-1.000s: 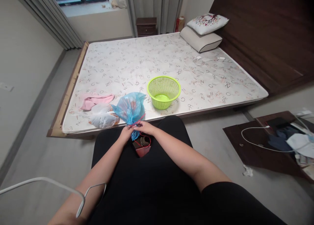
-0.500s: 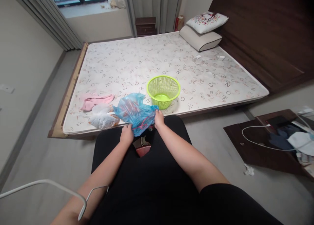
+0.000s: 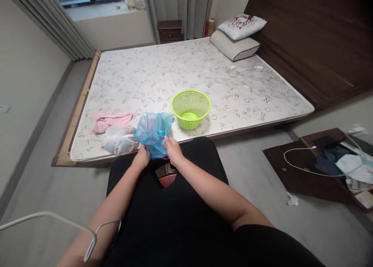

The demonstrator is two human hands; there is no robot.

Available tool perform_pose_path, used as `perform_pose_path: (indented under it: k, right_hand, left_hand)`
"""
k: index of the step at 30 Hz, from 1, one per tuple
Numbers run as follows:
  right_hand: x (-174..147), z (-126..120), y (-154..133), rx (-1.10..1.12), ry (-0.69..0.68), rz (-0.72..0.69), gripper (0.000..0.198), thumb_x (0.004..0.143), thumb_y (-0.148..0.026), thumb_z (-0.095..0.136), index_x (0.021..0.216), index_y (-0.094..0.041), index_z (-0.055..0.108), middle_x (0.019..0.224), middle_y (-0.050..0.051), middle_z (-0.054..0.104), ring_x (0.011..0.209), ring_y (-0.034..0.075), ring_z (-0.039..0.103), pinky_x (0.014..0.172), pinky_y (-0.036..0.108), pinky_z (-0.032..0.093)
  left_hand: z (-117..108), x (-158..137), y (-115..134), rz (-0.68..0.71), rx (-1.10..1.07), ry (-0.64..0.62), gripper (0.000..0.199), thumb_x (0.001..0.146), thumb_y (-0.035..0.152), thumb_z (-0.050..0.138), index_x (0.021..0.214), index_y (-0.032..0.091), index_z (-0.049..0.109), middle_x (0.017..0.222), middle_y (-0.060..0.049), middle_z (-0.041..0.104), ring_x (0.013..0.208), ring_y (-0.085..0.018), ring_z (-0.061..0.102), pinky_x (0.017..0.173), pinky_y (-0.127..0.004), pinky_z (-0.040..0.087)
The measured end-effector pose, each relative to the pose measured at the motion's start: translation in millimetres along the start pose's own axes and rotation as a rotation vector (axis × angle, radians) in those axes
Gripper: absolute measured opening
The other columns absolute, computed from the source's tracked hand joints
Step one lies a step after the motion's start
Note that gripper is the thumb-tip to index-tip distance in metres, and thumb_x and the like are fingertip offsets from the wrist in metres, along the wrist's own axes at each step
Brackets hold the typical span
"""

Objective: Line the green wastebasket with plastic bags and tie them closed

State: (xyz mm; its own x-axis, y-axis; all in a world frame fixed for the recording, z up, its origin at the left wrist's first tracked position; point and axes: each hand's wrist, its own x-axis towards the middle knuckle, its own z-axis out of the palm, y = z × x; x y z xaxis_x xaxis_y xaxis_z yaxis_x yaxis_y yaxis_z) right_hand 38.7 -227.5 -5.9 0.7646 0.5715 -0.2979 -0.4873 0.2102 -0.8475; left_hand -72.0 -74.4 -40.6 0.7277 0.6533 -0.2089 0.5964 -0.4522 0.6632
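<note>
A crumpled blue plastic bag [image 3: 153,129] lies at the near edge of the mattress and hangs toward my lap; what it contains is hard to make out. My left hand [image 3: 142,157] is closed on its lower left side. Gripping its right side is my right hand [image 3: 173,147], thumb on top. Just beyond, to the right of the bag, stands a lime green plastic basket [image 3: 190,111] with nothing inside. Left of the bag rests a whitish plastic bag [image 3: 119,141] with brownish contents, touching or nearly touching it. Behind that is a pink cloth [image 3: 110,122].
The bare mattress [image 3: 163,71] carries two stacked pillows [image 3: 237,38] near the dark headboard [image 3: 305,38]. A cable lies on it at the right. A cluttered dark bedside table [image 3: 297,158] stands to my right. A white cable or wire [image 3: 49,214] crosses the lower left.
My right hand has moved left, closer to my left hand, gathering the blue bag into a narrower bundle. The view has shifted slightly.
</note>
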Motion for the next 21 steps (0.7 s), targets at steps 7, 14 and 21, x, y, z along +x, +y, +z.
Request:
perform_pose_path:
  k: [7,14,21]
  right_hand:
    - [-7.0,3.1,7.2,0.065,-0.029,0.023,0.044,0.088,-0.066,0.058,0.093,-0.022,0.060,0.086,0.002,0.066,0.085,0.019,0.064,0.077,0.029,0.052]
    - [12.6,-22.7,27.2,-0.038,0.113,0.047,0.048,0.086,-0.069,0.054,0.094,-0.022,0.059,0.092,0.005,0.071,0.089,0.021,0.067,0.075,0.030,0.054]
    - [3.9,-22.8,19.6,0.019,0.109,0.045,0.043,0.082,-0.062,0.066,0.097,-0.021,0.065,0.098,0.006,0.075,0.091,0.021,0.070,0.082,0.034,0.056]
  left_hand:
    - [-73.1,-5.2,5.2,0.084,0.300,0.254,0.024,0.085,0.031,0.061,0.105,0.017,0.060,0.116,-0.018,0.066,0.116,-0.038,0.061,0.106,-0.058,0.043]
    - [-104.7,-97.8,132.4,0.252,-0.878,0.051,0.021,0.085,0.040,0.062,0.076,0.023,0.053,0.059,0.003,0.047,0.053,-0.016,0.051,0.068,-0.038,0.057]
    - [-147.5,-143.9,198.4,0.065,-1.652,-0.355,0.031,0.079,0.026,0.061,0.068,0.023,0.032,0.052,0.007,0.021,0.038,-0.008,0.018,0.033,-0.016,0.027]
